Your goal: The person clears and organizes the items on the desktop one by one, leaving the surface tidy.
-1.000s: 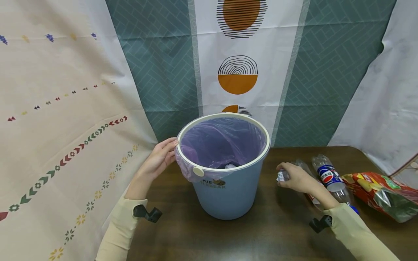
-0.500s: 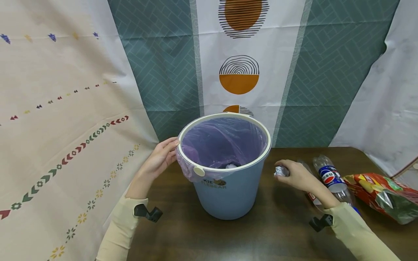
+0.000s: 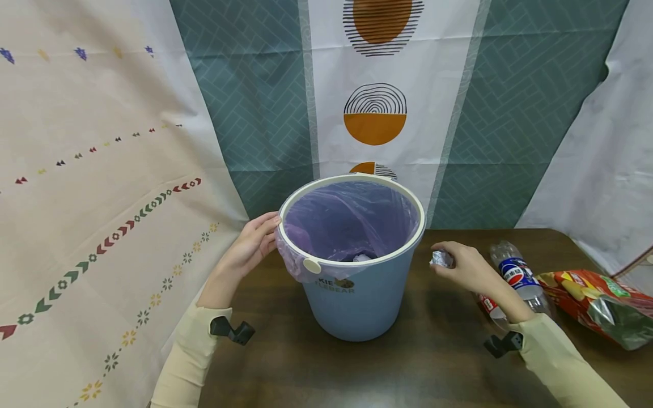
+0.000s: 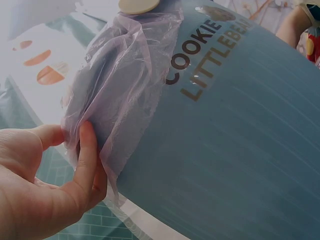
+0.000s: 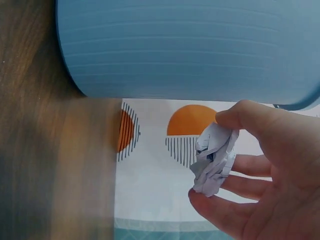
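Head view: paper wad point(image 3: 441, 259) half-hidden in right hand point(image 3: 466, 271)

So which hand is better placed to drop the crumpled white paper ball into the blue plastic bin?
Right hand: it already pinches the crumpled white paper ball beside the blue plastic bin. The left hand rests on the bin's purple liner.

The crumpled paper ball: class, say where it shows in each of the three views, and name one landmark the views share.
Head: paper ball right of centre, pinched in the right hand, beside the bin.
Left wrist: not in it; the left hand touches the bag.
Right wrist: paper ball at lower right, between thumb and fingers.
Shared landmark: the blue bin.
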Demonstrator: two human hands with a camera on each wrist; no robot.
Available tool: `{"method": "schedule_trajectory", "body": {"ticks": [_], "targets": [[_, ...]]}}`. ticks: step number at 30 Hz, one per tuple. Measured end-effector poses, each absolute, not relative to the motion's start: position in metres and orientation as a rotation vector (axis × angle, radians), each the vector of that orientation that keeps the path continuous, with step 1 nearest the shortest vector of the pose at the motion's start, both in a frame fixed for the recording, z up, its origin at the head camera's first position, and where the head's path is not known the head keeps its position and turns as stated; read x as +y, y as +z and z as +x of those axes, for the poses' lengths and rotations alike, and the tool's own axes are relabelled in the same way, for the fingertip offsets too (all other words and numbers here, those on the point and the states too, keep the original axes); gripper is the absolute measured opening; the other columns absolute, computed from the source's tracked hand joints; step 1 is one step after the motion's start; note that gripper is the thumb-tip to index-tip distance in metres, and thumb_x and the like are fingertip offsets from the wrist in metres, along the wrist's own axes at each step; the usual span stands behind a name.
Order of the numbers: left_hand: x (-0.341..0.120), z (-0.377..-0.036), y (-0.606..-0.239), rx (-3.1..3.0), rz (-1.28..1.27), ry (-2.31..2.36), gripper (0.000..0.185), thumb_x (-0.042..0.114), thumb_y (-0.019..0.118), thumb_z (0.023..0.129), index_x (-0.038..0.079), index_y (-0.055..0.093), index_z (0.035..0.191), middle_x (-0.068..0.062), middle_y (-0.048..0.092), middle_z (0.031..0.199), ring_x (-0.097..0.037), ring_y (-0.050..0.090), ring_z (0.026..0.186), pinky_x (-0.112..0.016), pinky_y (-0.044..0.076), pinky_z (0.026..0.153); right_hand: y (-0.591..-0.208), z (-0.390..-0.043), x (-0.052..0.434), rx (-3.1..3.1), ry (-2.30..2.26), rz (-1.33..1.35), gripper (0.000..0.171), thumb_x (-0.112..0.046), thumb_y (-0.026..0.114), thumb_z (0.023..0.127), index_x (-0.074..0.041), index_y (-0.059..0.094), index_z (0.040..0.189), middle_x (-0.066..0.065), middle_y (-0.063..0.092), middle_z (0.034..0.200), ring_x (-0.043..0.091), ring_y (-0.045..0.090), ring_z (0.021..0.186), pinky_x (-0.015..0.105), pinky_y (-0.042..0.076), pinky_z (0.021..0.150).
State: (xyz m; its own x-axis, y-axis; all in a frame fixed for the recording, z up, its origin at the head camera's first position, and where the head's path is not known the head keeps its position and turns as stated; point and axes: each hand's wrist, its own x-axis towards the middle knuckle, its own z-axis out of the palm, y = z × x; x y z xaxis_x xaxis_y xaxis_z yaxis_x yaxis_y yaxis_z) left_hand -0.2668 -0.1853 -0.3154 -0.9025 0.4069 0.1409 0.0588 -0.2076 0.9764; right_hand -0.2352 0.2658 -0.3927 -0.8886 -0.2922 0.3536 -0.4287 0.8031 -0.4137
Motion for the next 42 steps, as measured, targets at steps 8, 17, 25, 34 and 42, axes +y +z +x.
{"method": "schedule_trajectory", "body": {"ticks": [8, 17, 25, 34, 42], "targets": [[-0.184, -0.267, -0.314, 1.803, 0.539, 2.214, 0.027, 0.015, 0.045, 0.103, 0.001, 0.048, 0.126, 0.001, 0.062, 0.105, -0.007, 0.064, 0.089, -0.018, 0.055, 0.078, -0.385, -0.235, 0.268, -2.691, 0.749, 0.519, 0.039, -0.022, 0.072, 0.085, -0.002, 0.063, 0.117, 0.017, 0.068, 0.108, 0.025, 0.063, 0.086, 0.041, 0.056, 0.072], [-0.184, -0.266, -0.314, 1.8, 0.546, 2.216, 0.024, 0.015, 0.045, 0.103, 0.003, 0.05, 0.123, 0.001, 0.061, 0.104, -0.007, 0.064, 0.088, -0.018, 0.055, 0.077, -0.382, -0.236, 0.267, -2.664, 0.734, 0.508, 0.038, -0.022, 0.072, 0.084, -0.003, 0.064, 0.116, 0.016, 0.069, 0.106, 0.022, 0.063, 0.082, 0.034, 0.054, 0.067], [-0.185, -0.266, -0.314, 1.816, 0.533, 2.21, 0.026, 0.015, 0.045, 0.102, 0.001, 0.048, 0.125, 0.001, 0.061, 0.105, -0.006, 0.064, 0.088, -0.017, 0.055, 0.077, -0.378, -0.235, 0.264, -2.648, 0.749, 0.488, 0.037, -0.021, 0.071, 0.085, -0.004, 0.064, 0.117, 0.016, 0.068, 0.105, 0.021, 0.06, 0.078, 0.031, 0.053, 0.065], [-0.184, -0.266, -0.314, 1.831, 0.524, 2.208, 0.028, 0.015, 0.045, 0.103, 0.001, 0.047, 0.126, 0.002, 0.061, 0.104, -0.006, 0.064, 0.088, -0.017, 0.055, 0.077, -0.373, -0.233, 0.26, -2.618, 0.763, 0.467, 0.035, -0.022, 0.069, 0.087, -0.004, 0.064, 0.117, 0.015, 0.067, 0.102, 0.018, 0.056, 0.073, 0.025, 0.048, 0.06], [-0.184, -0.265, -0.313, 1.81, 0.524, 2.217, 0.027, 0.015, 0.046, 0.102, 0.002, 0.048, 0.125, 0.002, 0.062, 0.104, -0.006, 0.064, 0.088, -0.018, 0.055, 0.077, -0.366, -0.23, 0.256, -2.576, 0.783, 0.45, 0.036, -0.021, 0.069, 0.087, -0.003, 0.063, 0.118, 0.016, 0.066, 0.104, 0.022, 0.056, 0.076, 0.023, 0.048, 0.061]]}}
